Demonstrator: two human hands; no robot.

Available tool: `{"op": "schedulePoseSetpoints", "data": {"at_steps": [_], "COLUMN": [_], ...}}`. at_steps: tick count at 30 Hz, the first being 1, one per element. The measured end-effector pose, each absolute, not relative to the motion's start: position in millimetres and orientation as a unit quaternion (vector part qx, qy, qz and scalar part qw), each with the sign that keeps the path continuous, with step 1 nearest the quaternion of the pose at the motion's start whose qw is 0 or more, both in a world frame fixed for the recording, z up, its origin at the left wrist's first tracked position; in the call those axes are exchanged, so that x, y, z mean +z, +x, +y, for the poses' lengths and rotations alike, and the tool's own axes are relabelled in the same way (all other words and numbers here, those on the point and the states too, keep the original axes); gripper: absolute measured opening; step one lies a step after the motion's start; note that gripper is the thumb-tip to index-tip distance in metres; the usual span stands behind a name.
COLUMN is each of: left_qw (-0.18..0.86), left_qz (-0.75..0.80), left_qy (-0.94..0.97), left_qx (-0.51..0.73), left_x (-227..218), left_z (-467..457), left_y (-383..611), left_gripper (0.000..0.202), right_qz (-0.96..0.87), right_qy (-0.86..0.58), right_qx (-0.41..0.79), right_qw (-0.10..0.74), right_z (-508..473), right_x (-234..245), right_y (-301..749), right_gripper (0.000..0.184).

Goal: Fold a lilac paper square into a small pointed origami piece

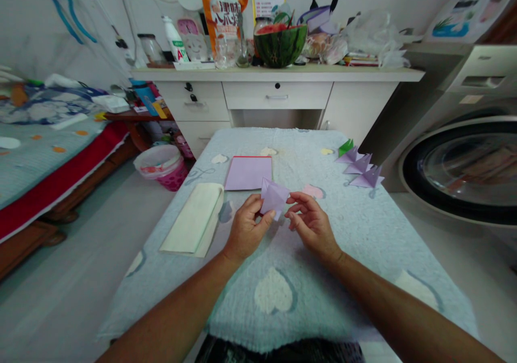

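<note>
Purple folded paper [274, 197] was up over the table [238, 298], pinched b/w thumb & fingers of L hand [249, 225]; R hand [313, 223], half open, was at its corner, contact unclear. Prob. mid-fold; next move likely needed R fingertips on that corner.

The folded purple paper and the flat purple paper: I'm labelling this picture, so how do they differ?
The folded paper is held up in the left hand; the flat paper lies on the tablecloth. The folded paper looks smaller and pointed, the flat paper larger and four-sided. Both are light purple.
</note>
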State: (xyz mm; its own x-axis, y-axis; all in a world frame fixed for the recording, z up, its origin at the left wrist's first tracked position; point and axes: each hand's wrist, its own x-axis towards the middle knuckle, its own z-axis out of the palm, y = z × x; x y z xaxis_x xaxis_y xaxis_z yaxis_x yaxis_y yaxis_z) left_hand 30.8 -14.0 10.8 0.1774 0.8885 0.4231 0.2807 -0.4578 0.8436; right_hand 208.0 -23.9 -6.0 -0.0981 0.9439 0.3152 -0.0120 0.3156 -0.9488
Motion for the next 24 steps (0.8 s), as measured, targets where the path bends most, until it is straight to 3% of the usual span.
{"op": "schedulePoseSetpoints", "data": {"at_steps": [11, 17, 24], "left_qw": [0.23, 0.206, 0.205], "left_qz": [0.426, 0.394, 0.397], "left_qy": [0.738, 0.757, 0.758], "left_qx": [0.47, 0.479, 0.476], "left_x": [16.9, 14.3, 14.9], "left_z": [-17.0, -17.4, -18.1], "left_y": [27.4, 23.3, 22.1], "left_gripper": [0.011, 0.025, 0.028], "right_qz": [-0.623, -0.628, -0.655], "right_qy": [-0.373, -0.378, -0.377], "right_qx": [0.433, 0.425, 0.389], "right_qw": [0.534, 0.532, 0.527], "right_z": [-27.9, -30.2, -31.1], "right_x": [3.7, 6.9, 10.2], "right_y": [207.8, 208.4, 209.1], "right_gripper": [0.035, 0.034, 0.033]}}
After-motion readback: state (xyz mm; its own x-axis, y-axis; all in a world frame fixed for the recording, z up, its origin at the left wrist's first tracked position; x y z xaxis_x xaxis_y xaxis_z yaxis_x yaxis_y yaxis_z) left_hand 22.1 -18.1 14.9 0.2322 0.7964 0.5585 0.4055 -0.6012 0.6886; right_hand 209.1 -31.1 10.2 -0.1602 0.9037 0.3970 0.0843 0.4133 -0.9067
